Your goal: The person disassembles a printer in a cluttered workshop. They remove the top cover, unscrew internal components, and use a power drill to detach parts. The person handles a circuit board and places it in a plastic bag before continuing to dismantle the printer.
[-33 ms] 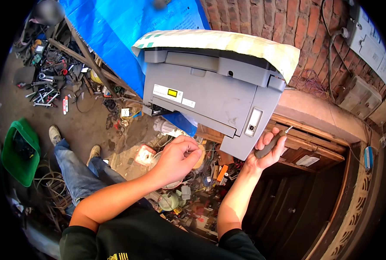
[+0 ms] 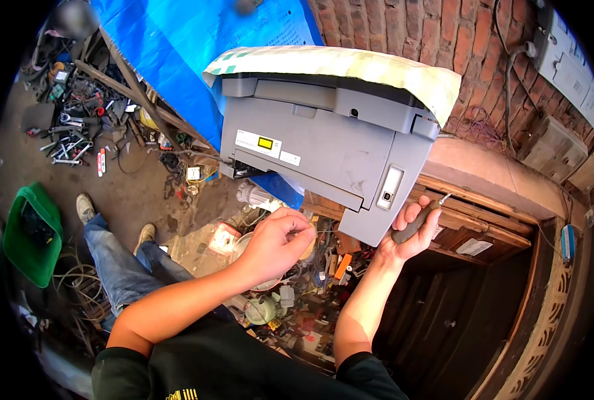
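Observation:
A grey printer (image 2: 310, 143) stands tilted in front of me, its labelled panel and a port facing me. A pale checked cloth (image 2: 337, 61) lies over its top. Below its lower edge my left hand (image 2: 280, 243) is closed, thumb against the fingers. A thin line runs rightward from the fingertips; what it is I cannot make out. At the printer's lower right corner my right hand (image 2: 407, 240) is wrapped round the dark handle of a screwdriver-like tool (image 2: 413, 227). Its short metal tip points up and to the right, away from the printer.
Loose parts clutter the floor below my hands, with an orange block (image 2: 342, 266) among them. Wrenches (image 2: 73, 150) and scrap lie far left, near a green bin (image 2: 33, 247). Blue sheeting (image 2: 170, 60), a brick wall (image 2: 403, 33) and a wooden cabinet (image 2: 490, 230) border the printer. A person's jeans-clad legs (image 2: 120, 257) are at left.
My left hand has shifted very slightly to the right. My right hand, the tool and the printer look unmoved.

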`<state>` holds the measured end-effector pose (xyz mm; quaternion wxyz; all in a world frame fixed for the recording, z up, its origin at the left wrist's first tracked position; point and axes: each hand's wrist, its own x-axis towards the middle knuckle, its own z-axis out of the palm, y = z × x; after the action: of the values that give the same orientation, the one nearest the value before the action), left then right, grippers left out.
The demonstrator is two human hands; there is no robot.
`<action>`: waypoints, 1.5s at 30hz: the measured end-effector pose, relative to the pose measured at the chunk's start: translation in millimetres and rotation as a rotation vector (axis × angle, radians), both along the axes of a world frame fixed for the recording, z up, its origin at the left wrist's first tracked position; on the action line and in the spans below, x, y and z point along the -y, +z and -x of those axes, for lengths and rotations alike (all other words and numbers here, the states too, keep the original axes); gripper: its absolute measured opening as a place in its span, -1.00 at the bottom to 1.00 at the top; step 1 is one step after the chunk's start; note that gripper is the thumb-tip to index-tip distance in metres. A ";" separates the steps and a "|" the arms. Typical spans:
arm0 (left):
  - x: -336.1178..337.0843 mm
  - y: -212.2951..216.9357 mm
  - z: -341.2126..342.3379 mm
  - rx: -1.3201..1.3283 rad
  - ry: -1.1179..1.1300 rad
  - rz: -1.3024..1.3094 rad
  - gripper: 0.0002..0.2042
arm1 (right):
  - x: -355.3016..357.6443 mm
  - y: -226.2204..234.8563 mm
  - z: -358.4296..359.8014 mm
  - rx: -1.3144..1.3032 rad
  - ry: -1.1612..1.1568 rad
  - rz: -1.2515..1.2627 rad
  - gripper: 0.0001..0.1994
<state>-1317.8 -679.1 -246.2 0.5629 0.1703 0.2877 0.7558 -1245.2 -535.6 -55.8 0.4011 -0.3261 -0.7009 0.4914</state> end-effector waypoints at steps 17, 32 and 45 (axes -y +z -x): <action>-45.3 54.6 26.3 0.643 -0.324 0.159 -0.63 | 3.7 -5.0 3.9 0.011 -0.086 -0.077 -0.56; -49.6 75.0 39.8 0.303 -0.254 0.399 -0.62 | 13.7 -7.8 14.6 -0.134 -0.153 -0.038 -0.69; -51.4 92.0 33.6 0.108 -0.053 0.531 -0.63 | -5.1 -11.8 -5.5 -0.284 0.115 -0.001 -0.66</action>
<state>-1351.4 -627.7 -154.2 0.6221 -0.0166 0.4409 0.6468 -1239.7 -530.5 -67.6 0.4675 -0.2125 -0.6548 0.5546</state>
